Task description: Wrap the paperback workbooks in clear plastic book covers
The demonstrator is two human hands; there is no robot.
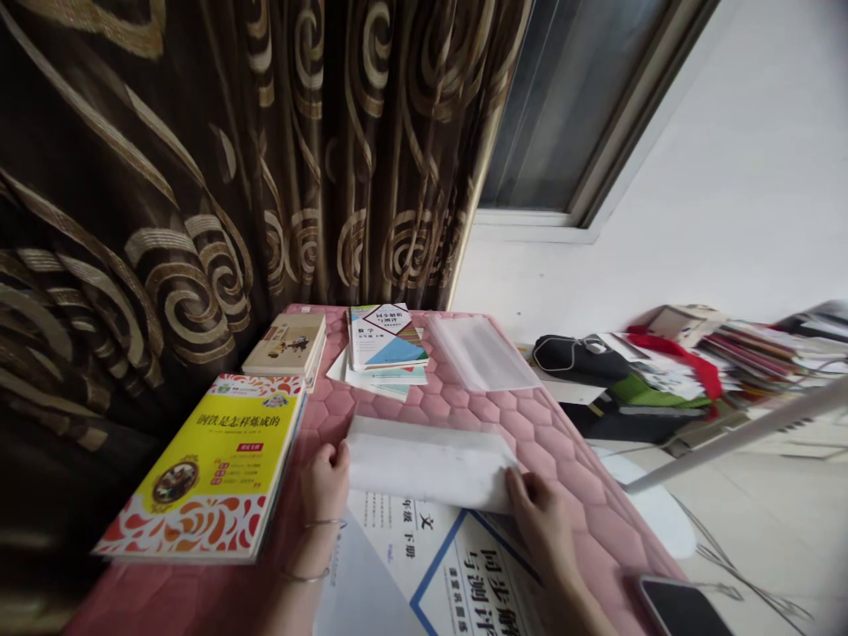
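A whitish translucent sheet (430, 459), perhaps a plastic book cover, spans the space between my hands. My left hand (326, 481), with two bracelets on the wrist, pinches its left edge. At its right edge, my right hand (538, 512) grips the corner between thumb and fingers. Below the sheet lies a large workbook (437, 565) with blue lines and Chinese print, its upper part covered by the sheet. To the left of my left hand rests a yellow book (231, 450) with red patterns along its top and bottom.
On the pink quilted tabletop (457, 408) sit a stack of beige books (286, 344), several blue-and-white workbooks (388, 340) and translucent covers (483, 353). A phone (682, 605) lies near the right edge. Beyond are a lamp pole (729, 442), piled papers and a dark curtain (318, 159).
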